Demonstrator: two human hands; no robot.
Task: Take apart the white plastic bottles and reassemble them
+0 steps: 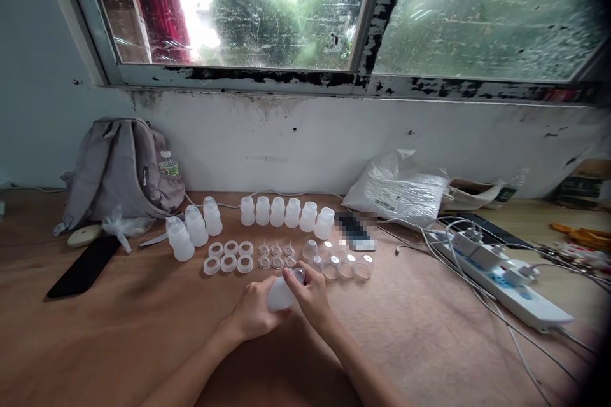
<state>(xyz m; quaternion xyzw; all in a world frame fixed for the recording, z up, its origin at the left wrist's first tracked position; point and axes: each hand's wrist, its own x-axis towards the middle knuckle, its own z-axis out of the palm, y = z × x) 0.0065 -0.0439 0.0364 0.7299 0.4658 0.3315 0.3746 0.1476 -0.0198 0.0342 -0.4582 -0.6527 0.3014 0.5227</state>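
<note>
A frosted white baby bottle (280, 294) lies tilted between my hands, its top toward the upper right. My left hand (256, 306) is wrapped round the bottle's body. My right hand (309, 296) closes its fingers on a clear cap (299, 275) at the bottle's top; whether the cap is seated there I cannot tell. Just beyond are white rings (228, 262), small clear nipples (277, 262) and domed clear caps (346, 267), laid out in rows. Several open bottles (277, 212) stand in a line behind them. Three capped bottles (195, 226) stand at the left.
A grey backpack (119, 168) leans on the wall, near a black pouch (83, 267). At the back right are a phone (356, 232) and a silvery plastic bag (398, 191). A white power strip (506, 283) with trailing cables (518, 350) lies on the right.
</note>
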